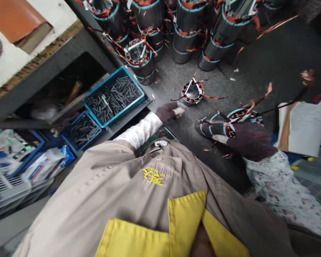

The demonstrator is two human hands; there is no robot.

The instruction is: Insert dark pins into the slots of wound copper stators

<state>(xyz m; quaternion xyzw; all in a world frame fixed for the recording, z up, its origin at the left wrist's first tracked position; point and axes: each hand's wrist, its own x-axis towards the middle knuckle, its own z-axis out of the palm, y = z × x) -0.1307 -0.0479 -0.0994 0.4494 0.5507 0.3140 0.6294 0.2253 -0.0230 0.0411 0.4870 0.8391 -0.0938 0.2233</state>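
My left hand (171, 111), in a dark glove with bare fingertips, lies low on the bench with its fingers stretched out. Its tips are beside the lower left edge of a small upright motor stator (192, 93) with orange and black windings; whether they touch is unclear. My right hand (247, 140), gloved alike and blurred, is closed around a wound stator (216, 125) lying on its side, with light blue insulation rings and loose copper leads. Part of that stator is hidden under the glove.
Stacked stators (189, 32) stand along the back of the bench. To the left, a blue bin (96, 125) and a smaller bin (97, 132) hold many dark strips. Papers (305, 126) are at the right. An orange book (18, 21) rests on a shelf.
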